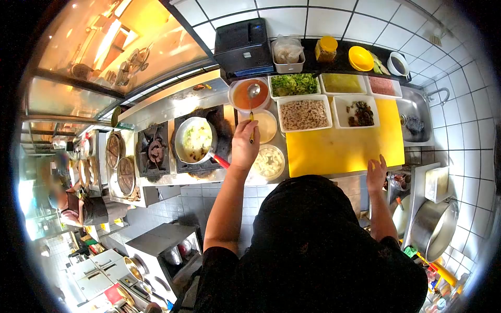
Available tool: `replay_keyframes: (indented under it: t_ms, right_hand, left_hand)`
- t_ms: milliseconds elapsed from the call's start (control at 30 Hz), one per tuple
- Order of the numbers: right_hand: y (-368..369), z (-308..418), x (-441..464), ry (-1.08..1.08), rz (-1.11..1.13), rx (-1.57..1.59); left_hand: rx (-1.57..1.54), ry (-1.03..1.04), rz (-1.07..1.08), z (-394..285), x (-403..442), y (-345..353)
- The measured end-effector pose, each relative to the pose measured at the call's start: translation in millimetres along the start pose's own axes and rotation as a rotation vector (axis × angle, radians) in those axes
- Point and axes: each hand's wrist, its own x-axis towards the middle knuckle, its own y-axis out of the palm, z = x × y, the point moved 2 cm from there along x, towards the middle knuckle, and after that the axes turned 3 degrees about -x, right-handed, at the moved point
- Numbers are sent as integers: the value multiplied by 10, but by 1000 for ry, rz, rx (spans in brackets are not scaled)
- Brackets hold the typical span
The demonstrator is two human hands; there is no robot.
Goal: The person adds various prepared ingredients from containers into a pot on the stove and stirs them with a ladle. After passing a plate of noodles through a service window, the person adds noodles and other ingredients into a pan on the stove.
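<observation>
My left hand [245, 142] is closed round the yellow-and-black handle of a ladle [253, 91]. The ladle's bowl is at the tub of orange-red liquid [241, 99]; how deep it sits I cannot tell. Below that stand a tub of pale liquid [267, 128] and a bowl of whitish chunks [269, 162]. To the left, a pan [180, 148] with a red handle holds pale, chopped food on the stove. My right hand [376, 172], fingers apart and holding nothing, is at the front edge of the yellow cutting board [342, 151].
White containers of chopped greens [294, 84], minced brownish food [304, 113] and dark pieces [361, 113] line the board's back. A sink [416, 116] lies at right. Another burner [155, 149] is left of the pan. A person [73, 206] stands farther off at left.
</observation>
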Motion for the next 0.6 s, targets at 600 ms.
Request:
replay_keyframes:
  t_ms: [600]
  right_hand:
    - [212, -120, 381, -171, 18, -17]
  left_hand:
    - [-954, -721, -718, -160, -44, -632]
